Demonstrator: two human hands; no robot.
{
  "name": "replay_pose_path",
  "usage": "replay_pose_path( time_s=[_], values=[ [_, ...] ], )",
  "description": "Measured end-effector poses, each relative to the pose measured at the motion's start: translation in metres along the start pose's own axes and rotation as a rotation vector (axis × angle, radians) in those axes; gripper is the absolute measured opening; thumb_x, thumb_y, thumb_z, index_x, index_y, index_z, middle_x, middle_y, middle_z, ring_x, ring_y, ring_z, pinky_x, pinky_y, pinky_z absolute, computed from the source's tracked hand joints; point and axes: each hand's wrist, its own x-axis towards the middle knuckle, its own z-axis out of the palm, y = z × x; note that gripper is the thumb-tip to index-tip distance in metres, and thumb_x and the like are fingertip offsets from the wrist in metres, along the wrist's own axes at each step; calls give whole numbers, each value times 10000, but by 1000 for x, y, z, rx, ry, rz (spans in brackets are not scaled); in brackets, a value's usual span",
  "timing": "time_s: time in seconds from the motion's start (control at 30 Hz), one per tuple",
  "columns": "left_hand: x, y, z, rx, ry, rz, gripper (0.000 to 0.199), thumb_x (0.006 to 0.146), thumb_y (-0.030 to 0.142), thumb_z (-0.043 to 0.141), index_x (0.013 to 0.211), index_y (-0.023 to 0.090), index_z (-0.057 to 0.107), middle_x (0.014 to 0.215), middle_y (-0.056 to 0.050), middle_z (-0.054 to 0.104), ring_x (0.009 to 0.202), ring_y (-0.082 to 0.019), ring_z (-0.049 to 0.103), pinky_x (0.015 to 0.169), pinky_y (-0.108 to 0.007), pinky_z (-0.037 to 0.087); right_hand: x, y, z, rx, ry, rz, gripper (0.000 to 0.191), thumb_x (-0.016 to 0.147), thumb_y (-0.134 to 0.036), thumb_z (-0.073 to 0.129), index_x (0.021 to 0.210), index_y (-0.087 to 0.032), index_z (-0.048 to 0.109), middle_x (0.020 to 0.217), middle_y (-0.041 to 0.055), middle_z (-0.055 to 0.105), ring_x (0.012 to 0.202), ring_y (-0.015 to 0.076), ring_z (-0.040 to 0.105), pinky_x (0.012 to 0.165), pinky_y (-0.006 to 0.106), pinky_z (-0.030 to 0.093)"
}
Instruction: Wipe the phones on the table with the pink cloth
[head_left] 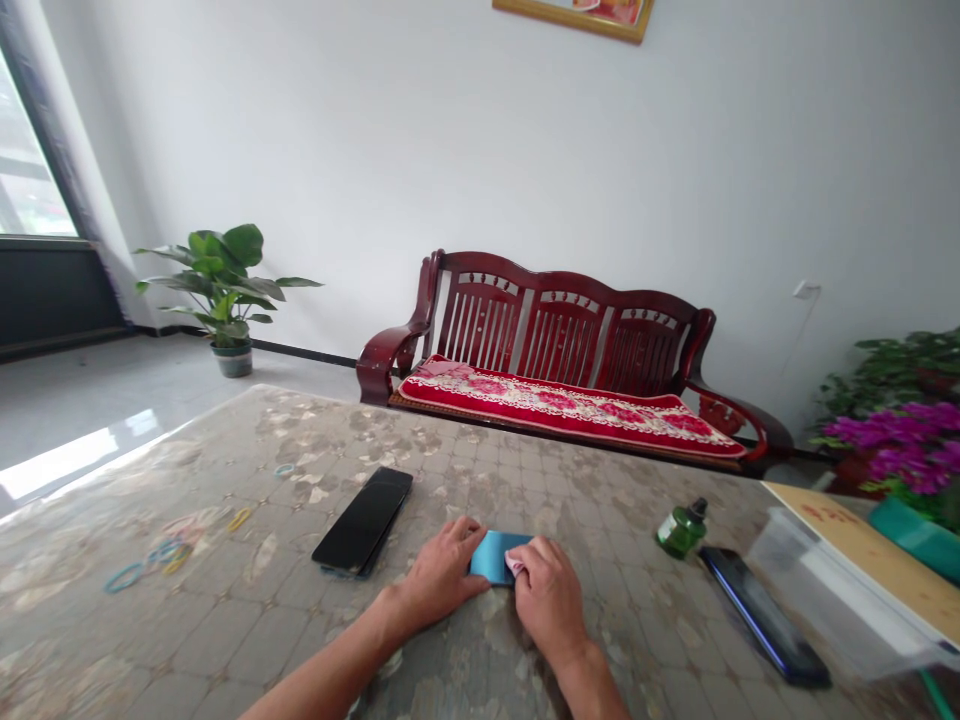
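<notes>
A flat, shiny blue thing [493, 557], perhaps a phone lying face down, rests on the patterned tablecloth in front of me. My left hand [444, 568] grips its left end between thumb and fingers. Over its right end, my right hand [549, 590] is closed on a small whitish wad [514, 564], a cloth or tissue, pressed against the blue surface. Both ends of the blue thing are partly hidden by my hands. To the left of my left hand lies a black phone [364, 522], with a bluish edge showing beneath it.
Coloured rubber bands [169, 552] lie at the table's left. On the right are a green bottle [682, 530], a dark blue phone [765, 615] and a clear plastic box [814, 590]. Purple flowers [911, 445] stand beyond it. A wooden bench [570, 340] is behind the table.
</notes>
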Motion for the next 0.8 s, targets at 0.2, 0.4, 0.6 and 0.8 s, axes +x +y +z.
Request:
replay_pose_path(
  time_s=[0.2,0.4,0.6,0.8],
  values=[
    [0,2,-3,-33,7,-14,490,738,300,646,1218,258,560,1281,-52,530,1167,-254,514,1002,-329,403,4,32,-12,-84,42,146,268,817,-10,520,821,-228,676,837,12,623,859,159,551,768,240,341],
    [1,0,-1,-17,37,11,500,738,301,647,1227,247,557,1260,-59,539,1149,-249,524,999,-323,407,-4,7,-2,25,11,16,249,843,-48,514,844,-244,669,862,4,620,861,152,540,776,239,340],
    [1,-2,2,5,44,27,523,738,316,650,1244,229,553,1254,-70,544,1131,-250,534,982,-328,421,-2,6,-7,11,4,71,257,839,-50,512,807,-249,672,833,1,618,854,145,558,767,236,343],
    [1,0,-1,11,45,11,499,738,330,652,1221,239,570,1258,-69,545,1131,-254,543,978,-329,425,0,19,-13,-67,40,149,238,846,-56,520,791,-236,667,812,2,608,821,139,557,734,231,336]
  ],
)
